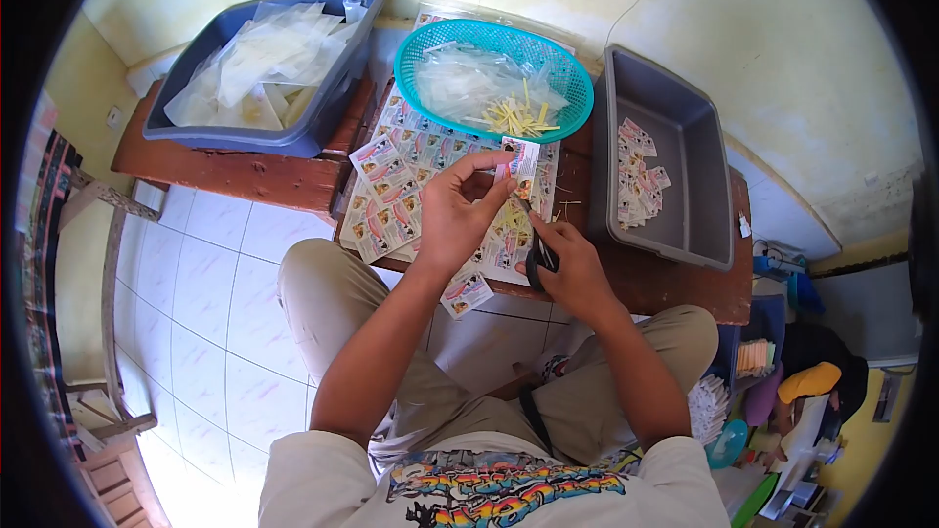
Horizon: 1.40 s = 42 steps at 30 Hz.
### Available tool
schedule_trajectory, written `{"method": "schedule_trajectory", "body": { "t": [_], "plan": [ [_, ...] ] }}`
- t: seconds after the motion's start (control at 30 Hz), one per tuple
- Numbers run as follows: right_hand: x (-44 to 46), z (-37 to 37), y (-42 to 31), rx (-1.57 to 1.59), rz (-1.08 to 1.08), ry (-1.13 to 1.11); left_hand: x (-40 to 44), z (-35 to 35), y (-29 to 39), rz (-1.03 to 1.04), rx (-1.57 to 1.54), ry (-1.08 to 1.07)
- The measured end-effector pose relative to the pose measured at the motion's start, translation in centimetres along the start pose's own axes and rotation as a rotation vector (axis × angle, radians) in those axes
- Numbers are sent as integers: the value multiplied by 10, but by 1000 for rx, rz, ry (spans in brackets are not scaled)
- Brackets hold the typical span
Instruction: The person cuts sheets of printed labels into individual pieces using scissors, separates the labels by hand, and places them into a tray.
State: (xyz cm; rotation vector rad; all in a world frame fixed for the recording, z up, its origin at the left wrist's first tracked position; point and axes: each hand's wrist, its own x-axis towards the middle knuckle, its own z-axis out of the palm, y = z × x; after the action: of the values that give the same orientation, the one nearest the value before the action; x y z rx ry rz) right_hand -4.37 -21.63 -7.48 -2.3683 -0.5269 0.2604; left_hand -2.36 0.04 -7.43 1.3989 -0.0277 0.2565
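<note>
Between its thumb and fingers, my left hand [460,207] pinches a small printed label strip [522,158], held upright in front of the teal basket. My right hand [577,269] is closed round black-handled scissors [541,256], whose blades reach up to the strip's lower end. Beneath both hands lie sheets of printed labels [389,220], some overlapping on the wooden table. One loose sheet [467,294] hangs near the front edge. Cut labels [641,176] lie in the grey bin at the right.
A teal basket [406,88] holds clear plastic bags and yellow strips. On the left stands a blue-grey tub [259,144] of translucent bags. The grey bin [685,137] sits at the table's right end. Another person [817,381] is at the lower right.
</note>
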Motion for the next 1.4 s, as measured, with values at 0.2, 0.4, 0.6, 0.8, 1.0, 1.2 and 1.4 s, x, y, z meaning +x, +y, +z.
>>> {"method": "schedule_trajectory", "body": {
  "t": [0.2, 0.4, 0.6, 0.8, 1.0, 1.2, 1.4],
  "plan": [
    [2, 14, 11, -181, -8, 21, 0, -1, 1, 26, -34, -12],
    [5, 17, 3, -333, 74, -3, -2, 1, 0, 85, 20, -28],
    [7, 22, 8, -382, 46, -15, -6, 6, 10, 83, 76, -78],
    [1, 25, 1, -450, 37, -11, -10, 18, 12, 93, 51, -116],
    [-13, -9, 0, -254, -89, 157, -10, 27, 22, 100, 94, -167],
    [-29, -85, -24, 321, -60, 312, 0, 43, 39, 78, 262, -372],
    [-31, -119, -8, 493, -10, 244, 11, 79, 65, 185, 417, -634]
  ]
}}
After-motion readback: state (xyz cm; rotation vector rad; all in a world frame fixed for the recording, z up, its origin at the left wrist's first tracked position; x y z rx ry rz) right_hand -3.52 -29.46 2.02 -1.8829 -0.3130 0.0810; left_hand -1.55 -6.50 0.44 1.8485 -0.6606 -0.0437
